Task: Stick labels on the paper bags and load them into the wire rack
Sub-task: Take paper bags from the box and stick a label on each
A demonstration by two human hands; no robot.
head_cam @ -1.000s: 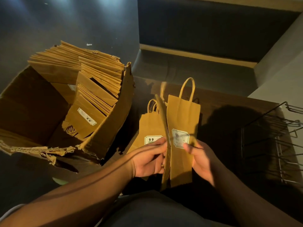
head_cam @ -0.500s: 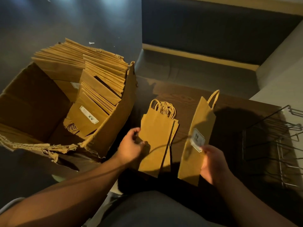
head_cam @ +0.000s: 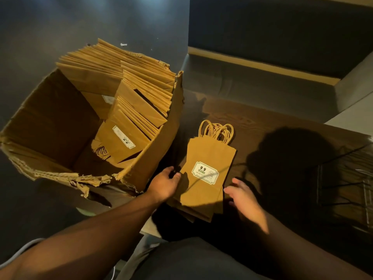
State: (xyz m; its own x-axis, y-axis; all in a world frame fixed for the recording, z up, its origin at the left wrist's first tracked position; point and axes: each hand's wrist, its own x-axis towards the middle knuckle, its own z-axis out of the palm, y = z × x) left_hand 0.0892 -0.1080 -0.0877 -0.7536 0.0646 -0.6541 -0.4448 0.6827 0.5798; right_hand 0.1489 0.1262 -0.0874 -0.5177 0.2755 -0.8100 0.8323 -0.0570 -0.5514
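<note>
Dim, warm light fell across the dark wood-grain worktop (head_cam: 252,122), where a small stack of flat paper bags (head_cam: 203,190) lay near the middle, their twisted handles (head_cam: 217,131) pointing toward twelve o'clock. On the top bag sat a white label (head_cam: 205,172) printed "9.9", slightly askew.

At the stack's nine o'clock edge the person's left hand (head_cam: 164,185) rested, its grip loose and apart, fingertips touching the side of the bags without curling round them. At four o'clock the right hand (head_cam: 242,197) sat just beside the stack's lower corner, fingers spread and relaxed, clamped on nothing; whether it actually touched the paper I could not tell.

Out at ten o'clock stood a big torn cardboard box (head_cam: 153,156), its near flap ragged. Inside it many more paper bags (head_cam: 129,77) stood packed on edge, leaning toward the far wall, and one in front showed a label of its own (head_cam: 124,137).

At three o'clock, partly in shadow and blurred, the wire rack (head_cam: 343,178) stood on the worktop, well apart from the stack. Beyond, at twelve o'clock, ran a dark upholstered bench seat (head_cam: 252,81).
</note>
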